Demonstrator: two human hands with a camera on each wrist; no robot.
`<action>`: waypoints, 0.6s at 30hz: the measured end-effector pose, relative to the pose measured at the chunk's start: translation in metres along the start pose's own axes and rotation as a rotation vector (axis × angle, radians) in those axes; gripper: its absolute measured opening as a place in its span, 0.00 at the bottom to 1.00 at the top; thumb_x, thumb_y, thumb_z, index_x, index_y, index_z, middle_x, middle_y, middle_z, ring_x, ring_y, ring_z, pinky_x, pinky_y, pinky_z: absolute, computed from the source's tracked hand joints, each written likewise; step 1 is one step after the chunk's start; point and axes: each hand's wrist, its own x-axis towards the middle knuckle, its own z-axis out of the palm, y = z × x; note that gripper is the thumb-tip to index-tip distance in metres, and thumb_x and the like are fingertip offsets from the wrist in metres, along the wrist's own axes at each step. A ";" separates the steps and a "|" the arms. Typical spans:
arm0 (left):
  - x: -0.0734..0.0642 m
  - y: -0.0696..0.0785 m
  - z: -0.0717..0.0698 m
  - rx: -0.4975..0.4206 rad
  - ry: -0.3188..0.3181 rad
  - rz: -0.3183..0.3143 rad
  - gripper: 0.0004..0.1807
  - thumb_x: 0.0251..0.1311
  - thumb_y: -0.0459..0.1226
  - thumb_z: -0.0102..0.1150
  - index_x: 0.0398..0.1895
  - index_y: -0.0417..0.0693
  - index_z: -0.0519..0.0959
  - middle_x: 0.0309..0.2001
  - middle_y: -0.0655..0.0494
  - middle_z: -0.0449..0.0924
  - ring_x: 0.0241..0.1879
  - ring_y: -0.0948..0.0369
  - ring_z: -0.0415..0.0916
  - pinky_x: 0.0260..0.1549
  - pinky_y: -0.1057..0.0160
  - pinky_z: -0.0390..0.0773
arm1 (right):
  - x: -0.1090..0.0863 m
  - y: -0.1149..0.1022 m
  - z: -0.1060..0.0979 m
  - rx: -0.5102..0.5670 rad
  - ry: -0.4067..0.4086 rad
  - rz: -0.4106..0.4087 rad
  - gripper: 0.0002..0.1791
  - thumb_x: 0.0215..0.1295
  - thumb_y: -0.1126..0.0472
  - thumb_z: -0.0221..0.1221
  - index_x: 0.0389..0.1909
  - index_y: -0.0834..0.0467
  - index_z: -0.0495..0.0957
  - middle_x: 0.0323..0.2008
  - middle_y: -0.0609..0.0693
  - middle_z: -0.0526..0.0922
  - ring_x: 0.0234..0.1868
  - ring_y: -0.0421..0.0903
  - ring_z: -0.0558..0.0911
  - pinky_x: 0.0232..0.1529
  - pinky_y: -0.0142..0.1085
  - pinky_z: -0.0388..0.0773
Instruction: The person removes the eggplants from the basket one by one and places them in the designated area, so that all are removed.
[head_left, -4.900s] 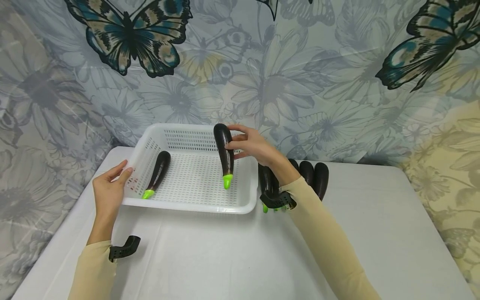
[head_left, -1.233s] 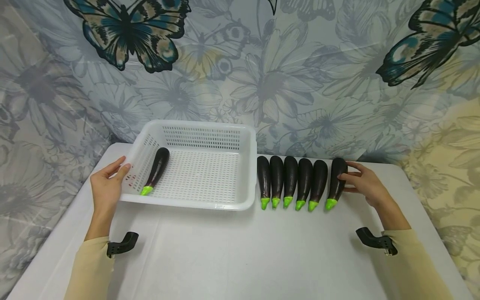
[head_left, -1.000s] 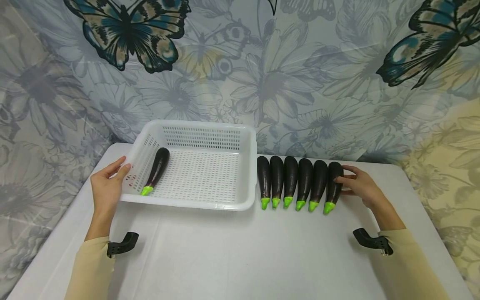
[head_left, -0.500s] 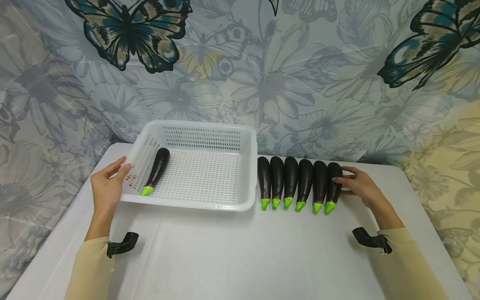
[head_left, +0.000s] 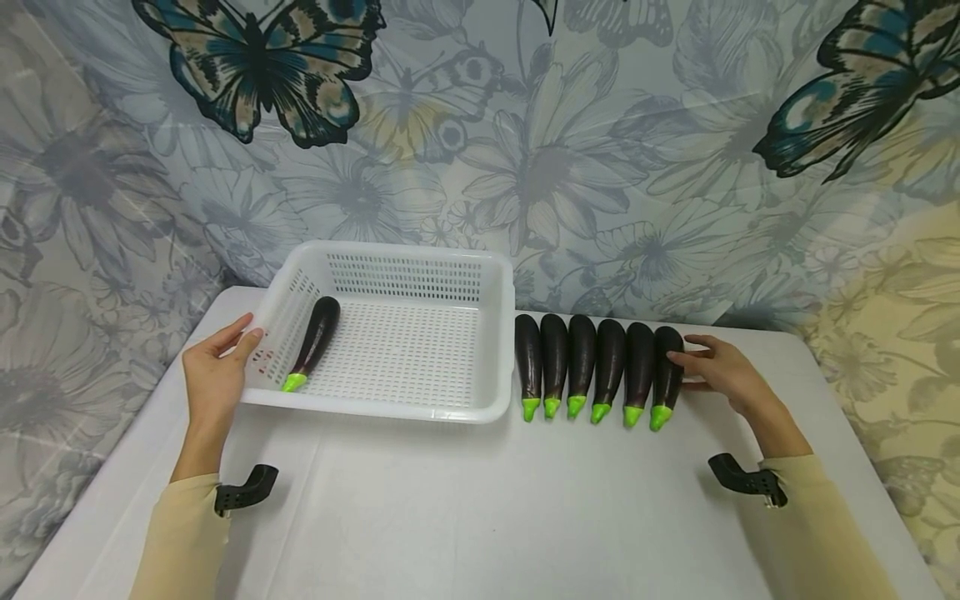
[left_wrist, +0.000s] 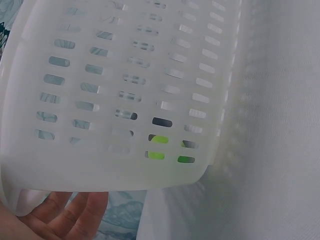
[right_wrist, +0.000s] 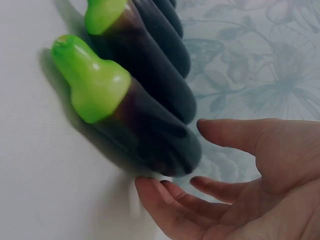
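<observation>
At the left, my left hand (head_left: 215,367) grips the left edge of a white perforated plastic basket (head_left: 495,350). Several of its curled fingers (left_wrist: 90,215) show below the basket wall in the left wrist view. Inside, by the left wall, lies one dark eggplant (head_left: 318,332) with a bright green stem end. Several more eggplants (head_left: 582,354) lie side by side right of the basket, green ends towards me. The rightmost eggplant (head_left: 667,367) has my right hand (head_left: 723,372) at its blunt end, thumb and fingers spread around it with a gap in the right wrist view.
A white cloth-covered table (head_left: 480,508) carries everything. Behind it hangs a patterned backdrop (head_left: 600,208) with flowers and butterflies, close to the basket and the row. Each sleeve has a black wrist mount (head_left: 246,489).
My right hand has carried an eggplant out of the basket to the row's right end and set it down against its neighbour. My left hand stays at the basket's edge.
</observation>
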 end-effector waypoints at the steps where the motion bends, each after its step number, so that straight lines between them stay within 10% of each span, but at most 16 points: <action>1: 0.000 0.000 0.000 0.001 0.001 0.000 0.22 0.66 0.46 0.60 0.63 0.57 0.77 0.64 0.49 0.73 0.46 0.68 0.76 0.32 0.79 0.73 | 0.000 0.000 -0.002 0.001 -0.004 -0.003 0.43 0.76 0.50 0.49 0.72 0.77 0.41 0.65 0.80 0.58 0.56 0.63 0.76 0.47 0.43 0.81; 6: -0.001 0.001 0.000 -0.006 0.002 0.005 0.22 0.66 0.46 0.60 0.62 0.56 0.78 0.64 0.49 0.74 0.44 0.70 0.76 0.32 0.80 0.73 | -0.004 -0.005 -0.013 -0.008 -0.007 -0.029 0.43 0.76 0.49 0.48 0.72 0.78 0.42 0.65 0.80 0.58 0.59 0.67 0.74 0.45 0.38 0.82; 12: -0.002 0.001 0.000 -0.016 0.002 0.008 0.21 0.66 0.46 0.60 0.62 0.56 0.78 0.63 0.48 0.75 0.42 0.71 0.76 0.31 0.80 0.74 | -0.007 -0.017 -0.024 -0.017 0.017 -0.064 0.42 0.76 0.49 0.49 0.72 0.76 0.45 0.65 0.78 0.61 0.43 0.34 0.79 0.44 0.34 0.82; 18: -0.001 0.001 0.000 -0.015 0.000 -0.003 0.22 0.66 0.46 0.60 0.62 0.56 0.78 0.63 0.47 0.74 0.43 0.69 0.76 0.31 0.80 0.73 | -0.008 -0.033 -0.025 -0.060 0.033 -0.071 0.45 0.73 0.45 0.52 0.74 0.72 0.45 0.66 0.76 0.60 0.54 0.56 0.80 0.44 0.34 0.81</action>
